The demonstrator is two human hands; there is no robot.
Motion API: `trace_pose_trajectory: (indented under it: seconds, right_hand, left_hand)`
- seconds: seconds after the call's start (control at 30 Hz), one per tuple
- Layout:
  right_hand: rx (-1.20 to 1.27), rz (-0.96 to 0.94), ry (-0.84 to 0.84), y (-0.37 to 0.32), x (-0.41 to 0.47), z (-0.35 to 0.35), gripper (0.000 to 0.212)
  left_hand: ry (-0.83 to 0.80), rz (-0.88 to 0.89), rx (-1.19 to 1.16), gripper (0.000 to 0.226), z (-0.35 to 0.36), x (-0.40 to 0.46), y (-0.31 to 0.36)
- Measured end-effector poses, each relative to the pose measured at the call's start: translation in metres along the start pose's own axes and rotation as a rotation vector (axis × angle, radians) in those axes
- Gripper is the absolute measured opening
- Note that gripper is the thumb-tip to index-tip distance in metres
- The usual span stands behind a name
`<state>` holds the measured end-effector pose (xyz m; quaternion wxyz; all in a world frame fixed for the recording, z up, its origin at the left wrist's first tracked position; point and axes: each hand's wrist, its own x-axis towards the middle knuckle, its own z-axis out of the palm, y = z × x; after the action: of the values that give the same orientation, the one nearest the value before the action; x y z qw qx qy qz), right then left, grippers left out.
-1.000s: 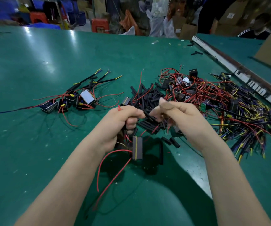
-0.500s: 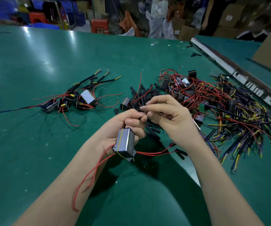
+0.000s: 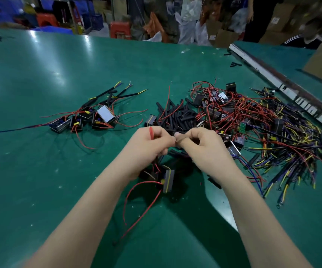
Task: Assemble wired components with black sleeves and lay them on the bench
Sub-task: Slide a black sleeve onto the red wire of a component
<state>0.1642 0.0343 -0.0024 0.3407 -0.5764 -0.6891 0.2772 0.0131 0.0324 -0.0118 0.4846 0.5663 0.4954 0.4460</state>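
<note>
Left hand curled, pinching a red wire whose tip pokes up between the fingers. Right hand curled too, thumb and forefinger clamped on something dark and thin at the meeting point of both hands; whether sleeve or wire, impossible to tell. Hanging below the left hand at 6 o'clock: a wired component, small boxy dark body with a pale yellow stripe down one edge and a yellow dot, red leads looping down over the green bench. At 12 o'clock from the hands, a loose heap of black sleeves, short matte tubes. At 10 o'clock, finished assemblies laid together, sleeved leads fanning outward. At 2 to 3 o'clock, a tangled pile of unassembled parts, red, yellow and dark wires.
</note>
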Motion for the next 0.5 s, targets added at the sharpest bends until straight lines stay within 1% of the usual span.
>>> trace_pose_trajectory:
  seconds: [0.03, 0.07, 0.1, 0.17, 0.23, 0.3, 0.4, 0.5]
  right_hand:
    - [-0.018, 0.026, -0.015, 0.001, 0.0, -0.001, 0.035]
    - [-0.011, 0.053, -0.034, 0.002, 0.0, -0.003, 0.037]
    - [0.025, 0.073, -0.065, 0.002, 0.001, -0.005, 0.038]
    - [0.133, 0.07, -0.171, 0.0, 0.0, -0.013, 0.04]
    - [0.246, 0.029, -0.234, -0.004, -0.002, -0.023, 0.046]
    - [0.32, -0.049, -0.26, -0.005, -0.004, -0.031, 0.037]
    - [0.328, -0.168, -0.287, -0.002, -0.004, -0.031, 0.02]
    - [0.415, -0.222, -0.267, -0.002, -0.003, -0.025, 0.015]
  left_hand:
    - [-0.002, 0.019, 0.06, 0.024, 0.001, 0.0, 0.0]
    - [-0.013, 0.019, 0.07, 0.024, 0.002, 0.0, 0.0]
    - [-0.025, 0.0, 0.029, 0.025, 0.003, 0.0, -0.001]
    - [-0.056, -0.082, -0.125, 0.032, 0.002, 0.0, 0.0]
    - [-0.101, -0.18, -0.289, 0.038, 0.001, 0.001, 0.001]
    - [-0.16, -0.266, -0.44, 0.036, -0.001, 0.001, 0.003]
    - [-0.262, -0.348, -0.627, 0.017, -0.002, -0.001, 0.008]
    - [-0.314, -0.411, -0.765, 0.016, -0.003, -0.002, 0.011]
